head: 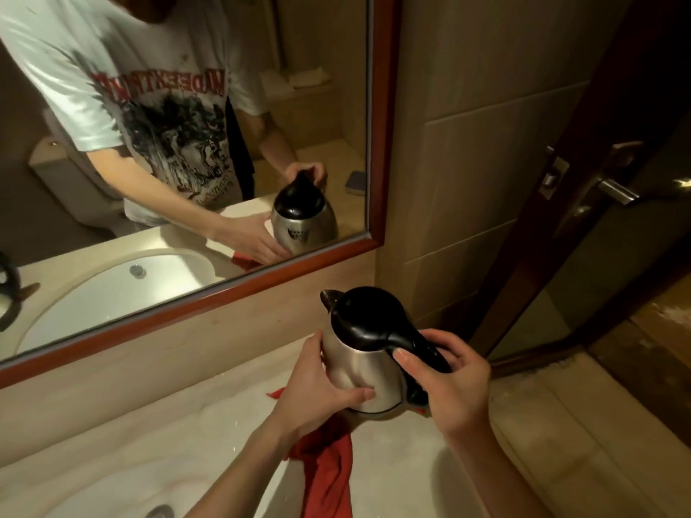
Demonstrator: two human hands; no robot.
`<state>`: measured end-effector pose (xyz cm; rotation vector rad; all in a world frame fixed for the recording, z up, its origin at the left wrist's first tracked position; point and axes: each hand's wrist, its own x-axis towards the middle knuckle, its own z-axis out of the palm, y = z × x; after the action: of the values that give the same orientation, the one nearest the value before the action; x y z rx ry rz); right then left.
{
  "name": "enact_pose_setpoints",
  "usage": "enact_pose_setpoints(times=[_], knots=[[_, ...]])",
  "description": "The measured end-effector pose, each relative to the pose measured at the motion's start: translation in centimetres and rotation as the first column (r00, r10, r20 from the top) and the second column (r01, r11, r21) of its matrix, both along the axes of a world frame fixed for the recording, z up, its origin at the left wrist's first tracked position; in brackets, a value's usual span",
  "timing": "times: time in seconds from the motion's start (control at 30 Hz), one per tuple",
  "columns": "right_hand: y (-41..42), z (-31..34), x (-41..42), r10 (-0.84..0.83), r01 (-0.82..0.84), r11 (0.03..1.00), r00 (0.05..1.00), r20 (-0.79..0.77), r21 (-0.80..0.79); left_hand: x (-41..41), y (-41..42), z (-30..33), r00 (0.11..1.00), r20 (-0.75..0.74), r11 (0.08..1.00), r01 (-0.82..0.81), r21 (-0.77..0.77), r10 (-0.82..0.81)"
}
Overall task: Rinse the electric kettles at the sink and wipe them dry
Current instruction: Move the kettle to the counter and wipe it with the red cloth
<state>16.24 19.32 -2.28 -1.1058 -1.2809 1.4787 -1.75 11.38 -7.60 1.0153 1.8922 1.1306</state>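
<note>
A steel electric kettle (359, 372) with a black lid and handle is held just above the counter, to the right of the sink. My right hand (456, 383) grips its black handle. My left hand (318, 390) is wrapped round the steel body, thumb across the front. A red cloth (329, 465) lies under the kettle and my left wrist and hangs toward the basin. The white sink (123, 491) shows at the bottom left, with its drain near the frame edge.
A wood-framed mirror (377, 143) covers the wall behind the counter (187, 424) and reflects the person, the kettle and the basin. A dark door with a metal handle (613, 190) stands open on the right. Part of another kettle shows in the mirror at far left.
</note>
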Motion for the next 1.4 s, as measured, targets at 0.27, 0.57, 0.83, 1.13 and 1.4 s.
enact_pose_setpoints(times=[0.27,0.57,0.83,1.13,1.4], knots=[[1.8,-4.1,-1.8,-0.026,0.025,0.999,0.999,0.029,0.039,-2.6,2.9,-3.3,0.997,0.029,0.998,0.068,-0.001,-0.068],[1.7,-5.9,-2.7,-0.010,0.006,0.998,0.998,0.070,0.064,-4.2,3.4,-4.6,0.994,-0.057,0.996,0.088,0.009,-0.088],[1.0,-6.8,-2.7,-0.004,-0.006,0.992,0.997,0.075,0.128,-4.0,2.8,-4.5,0.992,-0.044,0.992,0.122,0.032,-0.121],[-2.1,-9.4,-0.9,-0.190,-0.070,0.899,0.827,0.529,0.433,-3.5,-1.8,-2.8,0.952,-0.257,0.974,0.120,-0.193,-0.168],[-11.2,-7.4,-0.8,-0.002,-0.590,0.715,0.535,0.845,0.375,-2.7,-14.5,1.2,0.802,-0.584,0.954,-0.065,-0.292,-0.124]])
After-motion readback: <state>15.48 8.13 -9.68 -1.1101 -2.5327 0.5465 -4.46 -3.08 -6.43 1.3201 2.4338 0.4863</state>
